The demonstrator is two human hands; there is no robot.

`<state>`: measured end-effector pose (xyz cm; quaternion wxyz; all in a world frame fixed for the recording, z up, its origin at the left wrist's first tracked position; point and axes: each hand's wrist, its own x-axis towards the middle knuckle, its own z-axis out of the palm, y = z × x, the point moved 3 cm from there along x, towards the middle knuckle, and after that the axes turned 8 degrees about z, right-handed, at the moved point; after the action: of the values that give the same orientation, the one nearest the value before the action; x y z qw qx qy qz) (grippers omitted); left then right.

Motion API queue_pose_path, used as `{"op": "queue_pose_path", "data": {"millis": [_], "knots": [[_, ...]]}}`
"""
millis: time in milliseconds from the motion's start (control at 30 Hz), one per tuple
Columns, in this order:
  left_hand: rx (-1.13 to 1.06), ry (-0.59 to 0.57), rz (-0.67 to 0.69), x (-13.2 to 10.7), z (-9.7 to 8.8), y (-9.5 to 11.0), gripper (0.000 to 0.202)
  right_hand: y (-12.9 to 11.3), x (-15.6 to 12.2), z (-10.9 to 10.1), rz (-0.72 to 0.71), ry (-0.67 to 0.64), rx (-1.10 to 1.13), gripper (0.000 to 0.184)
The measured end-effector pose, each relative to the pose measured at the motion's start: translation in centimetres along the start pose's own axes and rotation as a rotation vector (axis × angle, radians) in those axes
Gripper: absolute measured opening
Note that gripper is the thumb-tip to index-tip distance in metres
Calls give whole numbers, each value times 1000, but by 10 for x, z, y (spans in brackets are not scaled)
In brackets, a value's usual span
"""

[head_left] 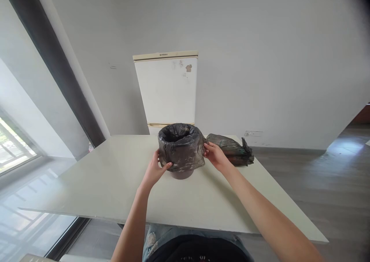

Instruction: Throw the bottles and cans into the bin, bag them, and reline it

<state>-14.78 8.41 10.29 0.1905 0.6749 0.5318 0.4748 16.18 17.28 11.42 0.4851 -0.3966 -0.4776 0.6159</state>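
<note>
A small brownish trash can [181,175] stands upright on the table, lined with a thin black garbage bag [182,150] folded out over its rim. The bag's skirt hangs down the outside, leaving only the can's base bare. My left hand [157,167] grips the lower left of the can through the bag, thumb in front and fingers round the side. On the right, my right hand [213,153] pinches the edge of the bag between thumb and fingers. Just beyond that hand lies a filled, tied black garbage bag [231,150]; its contents cannot be made out.
The pale table [127,192] reaches toward me, its front edge close to my body. A white refrigerator [170,90] stands behind it against the grey wall [260,61]. A window [14,144] is at the left; wooden floor [303,181] shows on the right.
</note>
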Motion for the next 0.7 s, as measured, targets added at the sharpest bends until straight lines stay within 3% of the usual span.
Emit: {"op": "queue_pose_path", "data": {"millis": [133, 233, 367, 433, 467, 500, 567, 633, 700], "knots": [[11, 29, 21, 2, 2, -6, 68, 5, 8, -6, 44, 94, -20, 30], [74, 93, 76, -3, 0, -13, 58, -2, 8, -11, -1, 197, -59, 23], [95, 155, 104, -15, 1, -21, 54, -40, -6, -13, -224, 435, -94, 17], [104, 151, 106, -19, 4, -24, 52, -71, -13, -1, -370, 470, -152, 15], [116, 141, 116, -20, 7, -25, 51, -88, -14, 10, -438, 427, -211, 12], [130, 129, 128, -20, 9, -26, 50, -106, -14, 27, -528, 301, -355, 13], [155, 104, 151, -20, 15, -27, 47, -131, -6, 71, -549, -114, -676, 23], [176, 89, 174, -19, 18, -29, 43, -141, 8, 113, -383, -451, -984, 30], [194, 96, 198, -18, 18, -31, 37, -141, 26, 143, -202, -583, -1228, 32]]}}
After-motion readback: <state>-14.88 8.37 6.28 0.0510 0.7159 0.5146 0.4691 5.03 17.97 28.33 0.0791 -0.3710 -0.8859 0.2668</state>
